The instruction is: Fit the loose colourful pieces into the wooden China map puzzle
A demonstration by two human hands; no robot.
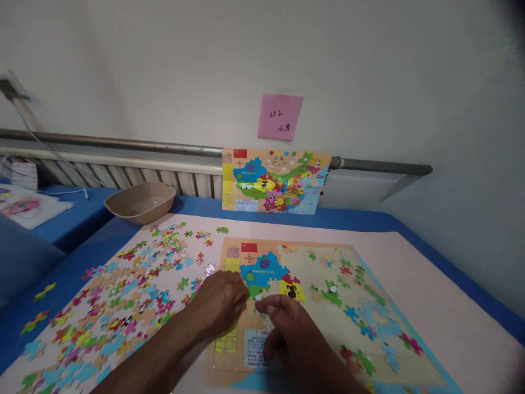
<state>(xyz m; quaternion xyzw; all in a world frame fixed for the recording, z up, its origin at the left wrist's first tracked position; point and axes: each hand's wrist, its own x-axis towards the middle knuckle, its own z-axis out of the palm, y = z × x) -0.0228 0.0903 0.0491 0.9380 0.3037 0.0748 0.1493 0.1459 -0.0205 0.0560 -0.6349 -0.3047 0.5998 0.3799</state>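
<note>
Over the nine o'clock side of the puzzle board (332, 317), taking our clock from the board's middle, we find the left hand (223, 298), its fingers bunched down beside the green section (255, 290); we cannot tell whether a piece is pinched under them. We record the right hand (289, 323) just beside it, towards eight o'clock, with forefinger stretched out to the same section and the digit below curled, a gap parting the two; whether the fingertip touches the surface, we cannot tell. The board lies flat on a pink sheet (426, 268) and is partly filled: at ten o'clock we note a blue section with grapes (264, 268), and, nearer the middle, a yellow section with a dark ram (291, 290). A printed text panel (255, 345) sits between eight and nine o'clock, partly behind the right hand. Loose pieces (371, 312) rest on the board around three o'clock, while a broad scatter of pieces (164, 297) covers the sheet at nine. Beyond the sheet, at ten o'clock, we list a beige basin (139, 213); at about eleven, a map picture (274, 183) stands upright beneath a pink note (280, 116) on the wall (184, 71).
</note>
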